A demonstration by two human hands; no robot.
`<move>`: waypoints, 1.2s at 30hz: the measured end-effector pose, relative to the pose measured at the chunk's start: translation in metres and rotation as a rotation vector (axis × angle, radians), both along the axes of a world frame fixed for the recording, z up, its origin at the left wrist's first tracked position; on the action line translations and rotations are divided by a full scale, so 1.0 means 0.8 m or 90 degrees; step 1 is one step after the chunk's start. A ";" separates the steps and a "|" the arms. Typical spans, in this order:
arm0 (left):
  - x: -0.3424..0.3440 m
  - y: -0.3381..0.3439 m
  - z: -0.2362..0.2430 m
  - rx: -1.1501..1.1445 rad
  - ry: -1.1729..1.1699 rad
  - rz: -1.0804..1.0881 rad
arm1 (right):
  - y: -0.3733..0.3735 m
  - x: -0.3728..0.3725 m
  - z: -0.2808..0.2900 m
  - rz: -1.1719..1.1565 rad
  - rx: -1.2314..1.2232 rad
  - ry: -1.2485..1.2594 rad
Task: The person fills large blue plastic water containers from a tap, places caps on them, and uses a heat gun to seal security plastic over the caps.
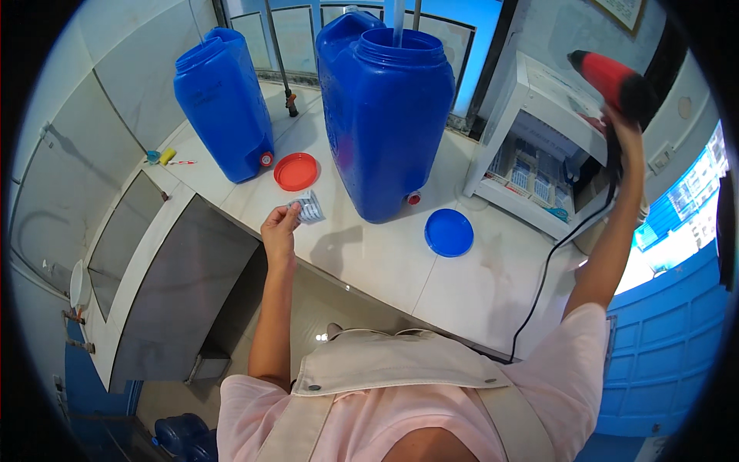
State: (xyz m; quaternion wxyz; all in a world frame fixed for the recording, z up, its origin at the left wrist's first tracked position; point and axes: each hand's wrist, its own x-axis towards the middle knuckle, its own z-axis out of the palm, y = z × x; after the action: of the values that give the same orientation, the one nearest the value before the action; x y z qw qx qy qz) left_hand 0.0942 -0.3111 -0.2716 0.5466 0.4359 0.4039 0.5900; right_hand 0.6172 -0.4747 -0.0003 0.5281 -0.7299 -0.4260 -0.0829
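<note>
Tabletop: pale, tiled, reaching across the middle of the view in front of the person, with the containers, lids and shelf unit on it.
Tall blue container: upright at the back centre of the tabletop, mouth uncapped; a pale upright length shows at the opening, tube or stream I cannot tell.
White shelf unit: to the right of the tall blue container, front open, small baskets inside.
Left blue container: upright, well apart from the tall one, mouth also uncapped.
Red and black dryer: raised at the upper right, nozzle toward the left, clear of the tabletop.
Black cord: hangs from the dryer's handle and curves down past the tabletop's right part.
Right hand: clamped around the dryer's handle, arm stretched out.
Left hand: thumb and fingers together, pinching the packet's left edge.
Blue lid: flat on the tabletop, right of the tall blue container's foot.
Red lid: flat between the two containers.
Packet: clear and silvery, in the left hand just below the red lid; whether it touches the tabletop I cannot tell.
Red outlet: low on the tall blue container's front.
</note>
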 end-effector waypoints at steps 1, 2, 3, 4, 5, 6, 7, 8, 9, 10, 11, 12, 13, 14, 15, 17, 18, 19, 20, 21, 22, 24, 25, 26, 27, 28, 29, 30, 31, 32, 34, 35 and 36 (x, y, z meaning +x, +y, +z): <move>0.007 0.010 -0.004 0.001 -0.006 -0.003 | -0.046 0.028 -0.017 0.026 0.057 0.058; -0.007 0.021 -0.014 -0.005 0.003 0.024 | -0.058 -0.045 -0.029 0.091 0.157 0.170; -0.015 0.030 -0.021 -0.008 0.009 0.042 | -0.086 -0.074 -0.038 0.052 0.086 0.250; -0.018 0.038 -0.027 -0.020 0.009 0.069 | -0.104 -0.096 -0.062 0.141 0.149 0.306; -0.023 0.046 -0.032 -0.026 0.021 0.081 | -0.122 -0.117 -0.086 0.152 0.186 0.296; -0.028 0.056 -0.038 -0.031 0.030 0.092 | -0.146 -0.119 -0.111 0.213 0.156 0.341; -0.031 0.065 -0.042 -0.038 0.038 0.103 | -0.162 -0.139 -0.136 0.246 0.145 0.380; -0.031 0.073 -0.044 -0.057 0.047 0.109 | -0.174 -0.163 -0.161 0.279 0.135 0.421; -0.043 0.083 -0.048 -0.033 0.066 0.119 | -0.172 -0.184 -0.188 0.323 0.109 0.440; -0.050 0.098 -0.056 -0.011 0.079 0.117 | -0.174 -0.206 -0.208 0.378 0.087 0.476; -0.058 0.113 -0.067 0.011 0.094 0.116 | -0.169 -0.235 -0.227 0.396 0.090 0.525; -0.074 0.131 -0.083 0.038 0.136 0.138 | -0.162 -0.260 -0.244 0.411 0.056 0.566; -0.081 0.147 -0.095 0.072 0.182 0.163 | -0.150 -0.285 -0.264 0.437 0.044 0.595; -0.085 0.161 -0.105 0.105 0.228 0.186 | -0.134 -0.310 -0.281 0.459 0.011 0.618; -0.086 0.174 -0.110 0.138 0.270 0.206 | -0.115 -0.336 -0.286 0.464 -0.018 0.598; -0.079 0.192 -0.111 0.164 0.333 0.215 | -0.075 -0.374 -0.304 0.502 -0.085 0.562; -0.076 0.201 -0.105 0.176 0.363 0.210 | -0.053 -0.392 -0.310 0.540 -0.074 0.569; -0.072 0.211 -0.098 0.189 0.394 0.205 | -0.036 -0.406 -0.315 0.548 -0.074 0.583; -0.080 0.224 -0.097 0.222 0.410 0.208 | -0.016 -0.421 -0.318 0.567 -0.078 0.598; -0.083 0.238 -0.098 0.237 0.463 0.222 | 0.000 -0.438 -0.319 0.579 -0.080 0.612; -0.085 0.251 -0.098 0.252 0.516 0.236 | 0.015 -0.462 -0.314 0.499 -0.062 0.615; -0.079 0.271 -0.099 0.267 0.531 0.244 | 0.037 -0.477 -0.322 0.514 -0.069 0.639; -0.077 0.278 -0.101 0.276 0.538 0.234 | 0.046 -0.483 -0.325 0.521 -0.073 0.651; -0.076 0.284 -0.103 0.284 0.546 0.224 | 0.054 -0.490 -0.325 0.538 -0.067 0.656; -0.075 0.290 -0.105 0.293 0.554 0.215 | 0.060 -0.496 -0.325 0.555 -0.060 0.660; -0.074 0.297 -0.106 0.307 0.556 0.198 | 0.066 -0.502 -0.325 0.572 -0.054 0.665; -0.072 0.301 -0.106 0.307 0.585 0.191 | 0.072 -0.509 -0.327 0.563 -0.037 0.673; -0.069 0.303 -0.106 0.307 0.613 0.184 | 0.077 -0.517 -0.331 0.554 -0.021 0.681; -0.068 0.306 -0.106 0.307 0.642 0.177 | 0.082 -0.523 -0.333 0.545 -0.004 0.689; -0.067 0.306 -0.101 0.305 0.691 0.166 | 0.085 -0.527 -0.333 0.537 -0.007 0.686; -0.068 0.307 -0.090 0.301 0.788 0.142 | 0.091 -0.532 -0.333 0.520 -0.013 0.681; -0.070 0.310 -0.089 0.346 0.823 0.142 | 0.095 -0.535 -0.332 0.510 -0.029 0.658; -0.072 0.313 -0.088 0.392 0.857 0.142 | 0.099 -0.538 -0.333 0.500 -0.045 0.636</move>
State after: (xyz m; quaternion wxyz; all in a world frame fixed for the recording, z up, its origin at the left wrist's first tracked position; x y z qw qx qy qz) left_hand 0.0364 -0.0605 -0.3421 -0.0286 0.7926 0.5095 0.3336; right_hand 0.1870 -0.3955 -0.2665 0.6299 -0.4867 -0.3668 0.4814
